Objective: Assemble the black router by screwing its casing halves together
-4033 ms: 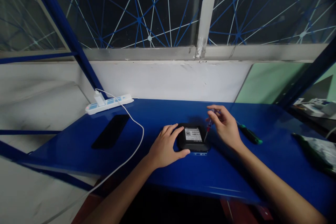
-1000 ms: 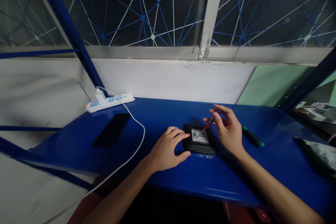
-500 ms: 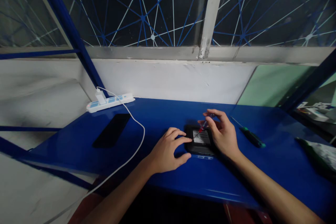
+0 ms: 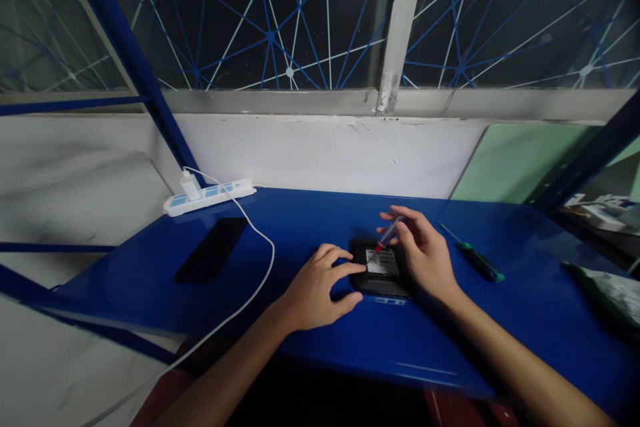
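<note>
A black flat device with a white printed label lies on the blue table, below the middle of the view. My left hand rests at its left side with fingers spread, the index fingertip on the device by the label's edge. Between the fingers of my right hand is a small screwdriver with a clear handle and a red collar. It tilts down to the left, its tip close to my left index fingertip at the label's left edge. Whether the tip sits in a screw is too small to tell.
A green-and-black screwdriver lies right of my right hand. Farther left are a black phone-like slab and a white power strip with a charger, whose white cable crosses the table. A dark-edged bag lies at the right.
The screwdriver's handle has turned slightly in my right hand, and those fingers have shifted a little. My left hand stays in place on the device.
</note>
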`<state>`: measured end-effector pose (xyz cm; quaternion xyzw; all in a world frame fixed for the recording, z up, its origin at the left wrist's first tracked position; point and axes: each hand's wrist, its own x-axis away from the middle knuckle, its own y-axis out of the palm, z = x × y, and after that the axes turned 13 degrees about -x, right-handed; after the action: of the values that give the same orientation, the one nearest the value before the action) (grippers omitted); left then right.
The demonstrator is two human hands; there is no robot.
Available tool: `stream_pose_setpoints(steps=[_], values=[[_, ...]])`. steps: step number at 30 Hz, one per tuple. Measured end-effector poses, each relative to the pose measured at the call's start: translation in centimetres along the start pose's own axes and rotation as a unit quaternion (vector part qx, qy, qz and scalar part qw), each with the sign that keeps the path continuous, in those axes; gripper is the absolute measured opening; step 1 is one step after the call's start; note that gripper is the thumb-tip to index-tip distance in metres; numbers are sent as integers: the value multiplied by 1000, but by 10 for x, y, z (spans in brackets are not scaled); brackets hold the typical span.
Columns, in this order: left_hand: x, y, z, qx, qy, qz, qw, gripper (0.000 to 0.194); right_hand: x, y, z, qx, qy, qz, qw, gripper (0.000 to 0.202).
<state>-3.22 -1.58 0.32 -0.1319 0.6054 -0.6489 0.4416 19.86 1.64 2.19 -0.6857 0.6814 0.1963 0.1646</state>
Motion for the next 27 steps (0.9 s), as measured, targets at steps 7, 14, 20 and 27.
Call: stream_pose_setpoints(steps=[7,14,20,27], values=[[0,0,0,-2,-2,2,1000,41,-1,0,4,25,-28,-4,999,25],[0,1,0,2,-1,3,1000,40,-3,-1,-1,-1,12,-10,1000,32],[0,1,0,2,-3,0,1000,40,-2,0,-1,3,28,-20,999,33],[-1,0,0,7,-5,1,1000,39,-2,-1,3,-2,37,-20,999,36]])
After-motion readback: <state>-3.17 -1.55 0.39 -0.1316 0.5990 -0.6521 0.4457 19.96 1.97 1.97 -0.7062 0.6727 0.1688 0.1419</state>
